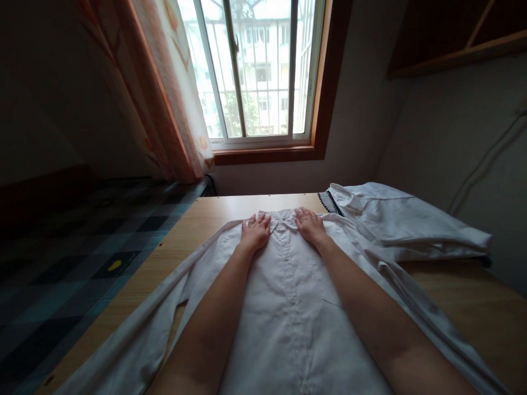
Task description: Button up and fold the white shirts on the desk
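Note:
A white button-up shirt (288, 296) lies spread face up on a wooden table (214, 211), collar at the far end, sleeves trailing down both sides. My left hand (255, 230) rests flat on the shirt just left of the collar, fingers stretched out. My right hand (309, 225) lies flat just right of the collar (284, 218), fingers extended. Both palms press on the cloth and hold nothing.
A pile of white folded clothing (403, 219) sits at the table's far right, with a dark striped edge (327, 202) under it. A bed with a checked cover (82, 252) lies to the left. Window and curtain (173, 99) stand beyond the table.

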Demonstrator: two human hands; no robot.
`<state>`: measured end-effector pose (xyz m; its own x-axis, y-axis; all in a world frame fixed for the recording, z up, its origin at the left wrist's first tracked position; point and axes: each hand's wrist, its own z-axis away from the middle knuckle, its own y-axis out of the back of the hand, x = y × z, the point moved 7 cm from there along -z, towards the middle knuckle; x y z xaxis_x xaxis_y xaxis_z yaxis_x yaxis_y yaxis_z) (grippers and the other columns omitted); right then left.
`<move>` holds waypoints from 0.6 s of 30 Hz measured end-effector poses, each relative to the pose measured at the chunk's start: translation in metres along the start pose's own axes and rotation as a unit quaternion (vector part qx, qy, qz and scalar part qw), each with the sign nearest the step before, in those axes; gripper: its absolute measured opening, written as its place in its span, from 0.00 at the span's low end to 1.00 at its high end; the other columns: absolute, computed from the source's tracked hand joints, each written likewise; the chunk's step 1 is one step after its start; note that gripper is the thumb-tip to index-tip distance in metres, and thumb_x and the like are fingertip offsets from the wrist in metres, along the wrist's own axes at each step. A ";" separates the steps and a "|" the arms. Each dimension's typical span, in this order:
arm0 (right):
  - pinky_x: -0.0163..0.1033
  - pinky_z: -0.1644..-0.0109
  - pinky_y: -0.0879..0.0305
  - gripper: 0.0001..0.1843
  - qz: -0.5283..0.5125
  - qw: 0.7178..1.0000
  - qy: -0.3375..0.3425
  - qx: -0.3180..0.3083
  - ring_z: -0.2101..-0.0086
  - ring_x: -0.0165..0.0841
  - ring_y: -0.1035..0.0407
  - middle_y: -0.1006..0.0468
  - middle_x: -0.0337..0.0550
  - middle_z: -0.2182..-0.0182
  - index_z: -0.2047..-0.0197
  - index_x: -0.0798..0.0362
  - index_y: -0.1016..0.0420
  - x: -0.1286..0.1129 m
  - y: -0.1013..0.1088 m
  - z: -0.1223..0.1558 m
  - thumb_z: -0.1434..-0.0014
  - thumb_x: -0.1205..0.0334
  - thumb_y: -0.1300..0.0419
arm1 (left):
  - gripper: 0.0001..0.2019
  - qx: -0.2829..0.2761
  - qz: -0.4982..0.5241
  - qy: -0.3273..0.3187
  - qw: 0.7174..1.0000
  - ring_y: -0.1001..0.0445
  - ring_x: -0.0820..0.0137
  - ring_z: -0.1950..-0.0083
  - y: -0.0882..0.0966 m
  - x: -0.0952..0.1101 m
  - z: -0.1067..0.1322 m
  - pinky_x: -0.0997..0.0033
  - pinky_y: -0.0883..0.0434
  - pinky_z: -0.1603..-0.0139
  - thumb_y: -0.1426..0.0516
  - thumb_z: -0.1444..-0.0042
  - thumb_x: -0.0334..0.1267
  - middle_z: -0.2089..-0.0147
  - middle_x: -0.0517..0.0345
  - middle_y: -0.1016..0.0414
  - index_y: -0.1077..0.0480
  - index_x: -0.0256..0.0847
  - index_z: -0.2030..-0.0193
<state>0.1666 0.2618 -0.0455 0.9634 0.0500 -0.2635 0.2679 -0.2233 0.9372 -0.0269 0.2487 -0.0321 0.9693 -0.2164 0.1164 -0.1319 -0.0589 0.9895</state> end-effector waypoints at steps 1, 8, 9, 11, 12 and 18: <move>0.47 0.31 0.54 0.28 0.007 1.000 -0.014 -0.011 0.32 0.41 0.49 0.43 0.46 0.30 0.29 0.46 0.42 0.002 -0.003 0.000 0.29 0.52 0.54 | 0.27 -0.010 -0.001 0.004 1.000 0.54 0.55 0.23 -0.001 0.000 0.000 0.38 0.54 0.28 0.60 0.31 0.44 0.23 0.60 0.51 0.45 0.52 0.27; 0.47 0.30 0.57 0.33 -0.003 0.999 -0.041 -0.021 0.32 0.42 0.50 0.42 0.51 0.30 0.27 0.50 0.47 0.009 -0.005 -0.001 0.30 0.46 0.54 | 0.29 -0.008 0.008 0.008 1.000 0.56 0.55 0.23 0.000 0.001 0.001 0.37 0.57 0.27 0.59 0.32 0.50 0.23 0.60 0.53 0.47 0.50 0.26; 0.47 0.30 0.55 0.34 -0.006 0.999 -0.041 -0.012 0.33 0.42 0.48 0.40 0.52 0.31 0.27 0.51 0.47 0.009 -0.003 -0.001 0.30 0.46 0.53 | 0.29 0.009 0.011 0.003 1.000 0.54 0.56 0.23 0.002 0.001 0.001 0.38 0.56 0.27 0.57 0.32 0.50 0.23 0.60 0.52 0.47 0.50 0.26; 0.45 0.31 0.53 0.36 -0.011 0.999 -0.046 0.004 0.34 0.43 0.45 0.38 0.55 0.33 0.26 0.55 0.50 0.012 0.000 -0.003 0.31 0.48 0.52 | 0.29 0.059 0.015 0.005 0.998 0.52 0.58 0.24 0.010 -0.001 0.002 0.43 0.55 0.26 0.54 0.33 0.48 0.23 0.59 0.50 0.46 0.49 0.27; 0.44 0.32 0.52 0.37 -0.011 0.999 -0.052 0.005 0.35 0.43 0.45 0.38 0.56 0.33 0.26 0.57 0.51 0.014 0.000 -0.004 0.31 0.48 0.52 | 0.29 0.081 0.015 0.017 0.996 0.50 0.60 0.25 0.014 -0.004 0.001 0.46 0.54 0.26 0.54 0.34 0.47 0.23 0.58 0.50 0.46 0.48 0.27; 0.51 0.28 0.63 0.37 0.012 0.995 -0.082 -0.055 0.30 0.43 0.59 0.47 0.52 0.28 0.26 0.57 0.51 0.019 -0.011 -0.002 0.29 0.44 0.59 | 0.32 0.006 0.011 0.070 0.997 0.52 0.54 0.24 0.000 -0.018 -0.002 0.44 0.54 0.26 0.57 0.32 0.50 0.24 0.53 0.48 0.50 0.41 0.25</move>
<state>0.1816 0.2674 -0.0604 0.9571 -0.1154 -0.2656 0.2527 -0.1151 0.9607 -0.0436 0.2548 -0.0337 0.9855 -0.0802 0.1493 -0.1548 -0.0682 0.9856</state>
